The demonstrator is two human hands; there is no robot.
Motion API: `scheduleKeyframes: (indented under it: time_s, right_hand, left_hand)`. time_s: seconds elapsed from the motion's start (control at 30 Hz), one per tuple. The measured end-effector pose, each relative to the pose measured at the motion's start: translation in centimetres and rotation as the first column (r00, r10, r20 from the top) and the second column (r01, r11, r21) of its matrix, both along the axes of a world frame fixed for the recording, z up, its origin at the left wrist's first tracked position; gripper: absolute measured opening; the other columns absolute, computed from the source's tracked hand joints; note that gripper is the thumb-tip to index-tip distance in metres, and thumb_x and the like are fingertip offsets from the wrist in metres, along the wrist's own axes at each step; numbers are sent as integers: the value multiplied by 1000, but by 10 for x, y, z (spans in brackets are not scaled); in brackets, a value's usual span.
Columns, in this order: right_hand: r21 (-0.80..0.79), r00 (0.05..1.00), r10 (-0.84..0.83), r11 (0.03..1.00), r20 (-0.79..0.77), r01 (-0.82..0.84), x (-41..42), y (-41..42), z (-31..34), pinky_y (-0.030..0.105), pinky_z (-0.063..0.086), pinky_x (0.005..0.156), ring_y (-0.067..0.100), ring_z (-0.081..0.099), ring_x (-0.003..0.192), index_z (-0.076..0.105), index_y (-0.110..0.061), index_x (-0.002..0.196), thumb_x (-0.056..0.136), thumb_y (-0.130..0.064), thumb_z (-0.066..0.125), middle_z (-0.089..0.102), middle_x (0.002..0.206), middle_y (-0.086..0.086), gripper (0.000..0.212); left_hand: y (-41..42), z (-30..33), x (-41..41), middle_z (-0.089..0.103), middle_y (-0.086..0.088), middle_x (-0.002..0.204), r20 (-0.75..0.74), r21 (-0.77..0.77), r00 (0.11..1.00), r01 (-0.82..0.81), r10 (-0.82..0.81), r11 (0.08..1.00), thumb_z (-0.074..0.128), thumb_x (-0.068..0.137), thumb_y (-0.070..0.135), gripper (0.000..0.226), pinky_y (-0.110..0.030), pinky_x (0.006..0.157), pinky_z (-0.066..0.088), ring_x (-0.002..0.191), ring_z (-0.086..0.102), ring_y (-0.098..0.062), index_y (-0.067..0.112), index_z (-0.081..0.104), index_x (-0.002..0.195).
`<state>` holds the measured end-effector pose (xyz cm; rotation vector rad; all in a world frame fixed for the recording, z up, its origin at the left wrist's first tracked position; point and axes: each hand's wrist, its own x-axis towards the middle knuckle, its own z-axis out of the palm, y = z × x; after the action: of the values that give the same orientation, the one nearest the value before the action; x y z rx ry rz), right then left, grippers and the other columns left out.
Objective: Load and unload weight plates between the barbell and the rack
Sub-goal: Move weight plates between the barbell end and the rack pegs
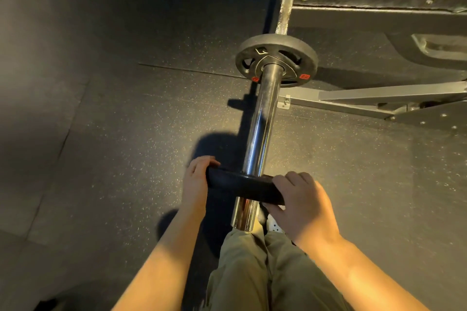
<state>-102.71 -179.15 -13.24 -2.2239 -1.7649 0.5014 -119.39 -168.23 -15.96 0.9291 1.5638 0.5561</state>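
Both hands grip 1 small black round rubber weight plate (pixel 243 185), threaded on the shiny chrome barbell sleeve (pixel 260 134) near its free end. The left hand (pixel 195 179) curls its fingers over the plate's left rim; the right hand (pixel 300 199) wraps fingers over the right rim, thumb beneath. Farther up the sleeve, against its collar, sits a second black plate with red markings (pixel 275 58), well apart from the held plate.

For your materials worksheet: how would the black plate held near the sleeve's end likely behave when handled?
The black plate is probably rigid and heavy for its size: left hand and right hand both grip its rim. Threaded on the chrome sleeve, it likely slides rather than tips.
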Motion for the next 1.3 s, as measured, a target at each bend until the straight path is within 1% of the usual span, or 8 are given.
scheduleKeyframes:
  time_s: [0.13, 0.43, 0.63, 0.8, 0.9, 1.03, 1.17, 1.3]
  right_hand:
    - [61, 1000, 22, 998, 10, -23, -7, 5, -1, 34, 51, 57, 22, 59, 68, 67, -19, 82, 61, -31, 84, 61, 73, -2, 30]
    - [-169, 964, -32, 985, -264, -14, 33, -8, -16, 34, 46, 94, 17, 49, 115, 43, -29, 133, 64, -35, 83, 49, 128, -5, 80]
    - [-208, 975, 61, 972, -212, -106, 34, -8, -13, 33, 49, 64, 24, 61, 82, 60, -27, 111, 75, -24, 71, 61, 91, -4, 37]
    - [-175, 980, 201, 964, -2, -198, 16, 8, 3, 28, 40, 62, 18, 61, 71, 62, -27, 101, 71, -28, 71, 62, 78, -5, 31]
    - [-164, 978, 207, 966, 23, -200, 3, 12, 6, 28, 36, 59, 18, 58, 61, 63, -25, 90, 61, -25, 77, 59, 67, -5, 32]
    - [-63, 977, 210, 975, -35, -212, -4, 6, 5, 28, 47, 58, 15, 59, 61, 65, -26, 92, 52, -27, 84, 62, 69, -7, 43]
    - [-194, 967, 129, 966, -219, -173, 22, -5, -8, 27, 35, 98, 11, 46, 117, 44, -32, 134, 75, -45, 70, 50, 124, -14, 66]
    - [-243, 947, -27, 968, -319, -54, 39, -19, -30, 22, 43, 85, 14, 55, 106, 54, -34, 124, 70, -37, 75, 58, 115, -12, 58]
  left_hand:
    - [-6, 1, 10, 54, -10, 110, -236, 43, 954, 200, -185, 979, 62, 90, 33, 15, -36, 89, 50, 100, 57, -22, 19, 60, 95]
    - [-13, 4, 9, 51, -6, 116, -72, 17, 997, -13, 14, 1000, 60, 87, 10, 18, -30, 76, 47, 101, 54, -19, 20, 59, 101]
    - [10, -5, -4, 56, -13, 120, -117, -119, 993, 22, -35, 993, 51, 93, 15, 15, -35, 83, 51, 99, 56, -21, 23, 58, 103]
    - [-12, 17, 14, 45, 12, 124, -426, 190, 856, 402, -294, 896, 55, 91, 25, 25, -45, 105, 41, 119, 48, -15, 32, 52, 115]
    - [-36, 22, 28, 54, 18, 107, -518, 311, 803, 497, -293, 810, 38, 84, 34, 24, -53, 108, 32, 113, 48, -6, 33, 61, 93]
    - [-30, 12, 7, 55, 29, 95, -315, 264, 913, 348, -260, 900, 41, 80, 29, 21, -53, 102, 38, 108, 47, -3, 29, 61, 73]
    - [-19, 7, -6, 59, 23, 104, -100, 106, 965, 254, -244, 961, 46, 77, 30, 26, -45, 108, 34, 119, 47, -15, 13, 65, 80]
    - [-9, 5, -6, 62, 15, 106, -19, 15, 986, 165, -164, 986, 46, 92, 7, 21, -26, 87, 39, 119, 49, -13, 7, 66, 86]
